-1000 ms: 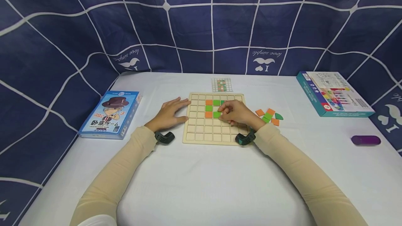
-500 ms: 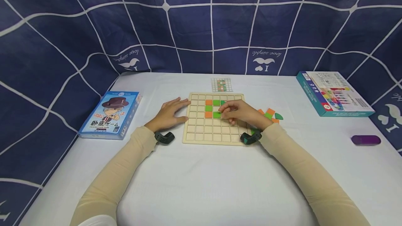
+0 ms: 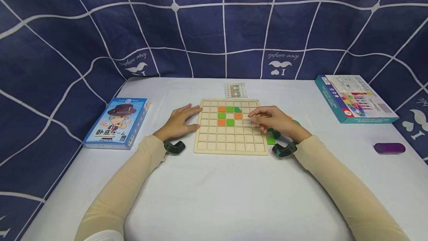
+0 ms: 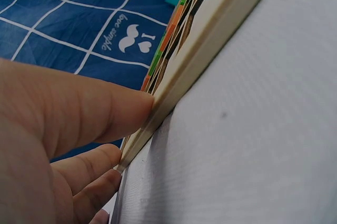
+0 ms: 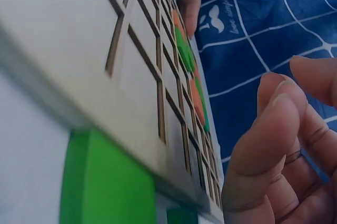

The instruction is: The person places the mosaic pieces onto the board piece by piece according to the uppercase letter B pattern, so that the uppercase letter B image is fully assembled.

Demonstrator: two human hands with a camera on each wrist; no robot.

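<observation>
In the head view a wooden grid board (image 3: 230, 147) lies on the white table. Orange and green square tiles sit in its upper middle cells, among them an orange tile (image 3: 238, 115) under a dark green rounded piece (image 3: 237, 109). My left hand (image 3: 178, 122) rests at the board's left edge, fingers spread; the left wrist view shows its thumb (image 4: 121, 109) against the rim. Over the board's right side hovers my right hand (image 3: 272, 120), fingers loosely bent. Nothing shows between thumb and fingers (image 5: 263, 145) in the right wrist view.
Loose pieces lie right of the board, partly hidden by the right hand, including a green tile (image 3: 271, 140). A patterned card (image 3: 235, 90) lies behind the board. A blue game box (image 3: 117, 122) stands left, a teal box (image 3: 356, 99) and purple case (image 3: 389, 148) right.
My right hand has moved right, away from the middle cells, uncovering the orange tile and the dark green rounded piece. My left hand has stayed at the board's edge.
</observation>
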